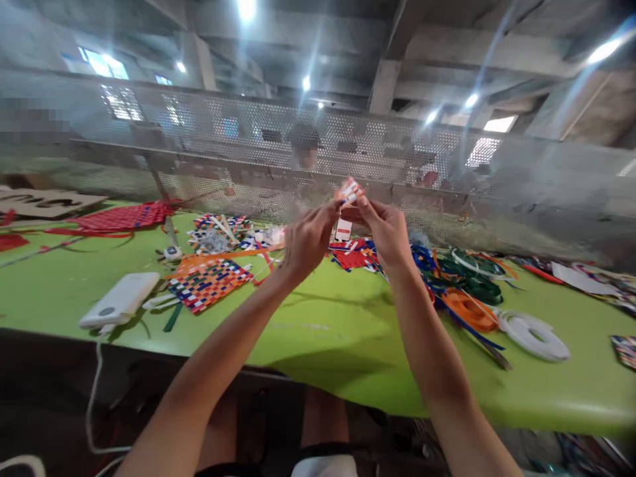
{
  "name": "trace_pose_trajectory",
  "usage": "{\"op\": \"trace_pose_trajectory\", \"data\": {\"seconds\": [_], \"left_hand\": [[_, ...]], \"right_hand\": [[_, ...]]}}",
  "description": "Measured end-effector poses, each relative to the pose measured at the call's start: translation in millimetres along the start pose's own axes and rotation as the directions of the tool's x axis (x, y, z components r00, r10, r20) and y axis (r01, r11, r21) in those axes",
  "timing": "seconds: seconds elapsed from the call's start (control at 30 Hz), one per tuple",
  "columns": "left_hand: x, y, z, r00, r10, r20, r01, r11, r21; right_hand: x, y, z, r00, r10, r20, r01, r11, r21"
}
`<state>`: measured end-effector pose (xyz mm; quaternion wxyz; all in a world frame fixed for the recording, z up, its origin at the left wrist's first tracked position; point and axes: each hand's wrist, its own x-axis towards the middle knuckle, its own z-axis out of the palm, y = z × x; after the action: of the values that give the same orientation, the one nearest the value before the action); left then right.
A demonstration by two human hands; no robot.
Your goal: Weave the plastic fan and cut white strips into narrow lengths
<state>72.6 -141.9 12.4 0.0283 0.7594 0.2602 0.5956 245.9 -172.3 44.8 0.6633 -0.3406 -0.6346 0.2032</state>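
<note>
Both my hands are raised over the green table (318, 331), close together in the middle of the head view. A small woven piece (350, 191) in orange, white and blue is held up between them. My left hand (312, 240) pinches its left side, fingers closed. On the right side, my right hand (386, 228) grips it with thumb and fingers. Below and behind them lie a phone with a lit screen (343, 230) and a red woven piece (352, 256). The fingertips are slightly blurred.
At left are a woven multicoloured mat (209, 285), a white power bank (120, 300) with a cable and a red woven piece (122, 217). Coils of orange strip (470, 310) and white strip (535, 336) lie at right. A perforated metal screen (238, 152) stands behind the table.
</note>
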Motion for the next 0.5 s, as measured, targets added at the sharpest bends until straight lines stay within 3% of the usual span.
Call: {"op": "trace_pose_trajectory", "data": {"seconds": [0.07,0.13,0.23,0.3,0.37,0.43,0.5], "left_hand": [[19.1,13.0,-14.1,0.999,-0.043,-0.032,0.042,0.999,-0.018],[32.7,23.0,-31.5,1.000,-0.025,-0.003,0.024,0.997,-0.068],[40.8,34.8,-52.6,0.994,0.021,0.111,-0.009,0.994,-0.107],[39.2,39.3,-59.6,0.985,0.026,0.169,-0.011,0.996,-0.087],[34.5,40.5,-62.3,0.977,0.014,0.212,-0.001,0.998,-0.061],[29.2,39.5,-63.3,0.971,-0.020,0.236,0.030,0.999,-0.039],[25.2,38.2,-65.0,0.972,-0.065,0.227,0.071,0.997,-0.020]], "right_hand": [[-7.0,-19.9,-5.9,0.986,-0.128,-0.109,0.118,0.988,-0.098],[-14.1,-39.3,-15.1,0.937,-0.278,-0.210,0.217,0.937,-0.273],[-23.6,-61.2,-28.0,0.894,-0.409,-0.181,0.281,0.829,-0.484],[-26.6,-67.6,-33.5,0.925,-0.372,-0.073,0.287,0.814,-0.504],[-25.9,-66.8,-35.3,0.969,-0.234,0.075,0.243,0.875,-0.418],[-22.8,-60.6,-33.1,0.974,-0.080,0.210,0.138,0.950,-0.280],[-19.5,-51.8,-27.4,0.965,0.002,0.262,0.039,0.988,-0.151]]}}
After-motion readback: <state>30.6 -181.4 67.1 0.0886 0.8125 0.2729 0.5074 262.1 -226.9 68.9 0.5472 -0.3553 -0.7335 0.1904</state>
